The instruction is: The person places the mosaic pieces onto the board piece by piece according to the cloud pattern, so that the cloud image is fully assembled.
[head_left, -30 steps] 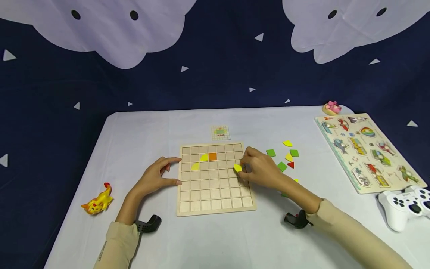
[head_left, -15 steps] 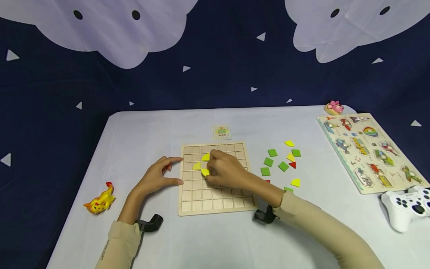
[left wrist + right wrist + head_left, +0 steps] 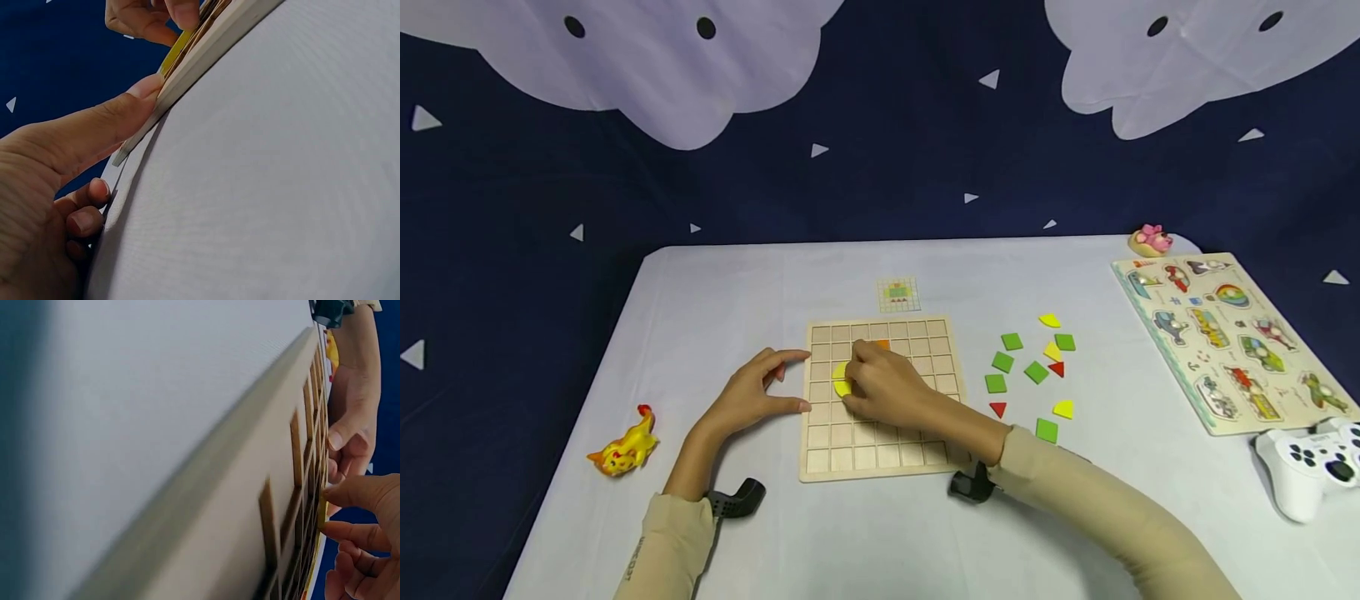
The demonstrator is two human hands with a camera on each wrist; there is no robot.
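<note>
A wooden grid board [image 3: 887, 477] lies on the white table. My right hand [image 3: 883, 385] is over its upper left part, thumb and index finger pinching a yellow quarter-circle tile [image 3: 322, 512] down at the grid. Beside those fingertips, yellow tiles [image 3: 840, 381] show in the cells, partly hidden by the hand. An orange square tile [image 3: 883, 344] peeks out above the knuckles. My left hand [image 3: 748, 390] touches the board's left edge with thumb and index fingertips spread apart; in the left wrist view the thumb [image 3: 147, 86] rests against the rim.
Right of the board lie loose green square tiles [image 3: 1002, 362], yellow tiles [image 3: 1063, 409] and red triangles [image 3: 997, 409]. A small pattern card [image 3: 898, 294] is behind the board. Further right are a picture puzzle [image 3: 1236, 346] and a white game controller [image 3: 1307, 471]. A yellow cat toy [image 3: 625, 447] lies left.
My right hand has carried the yellow quarter-circle tile from the board's right side leftward, down to the cells beside the other yellow tiles. The left hand has stayed at the edge.
</note>
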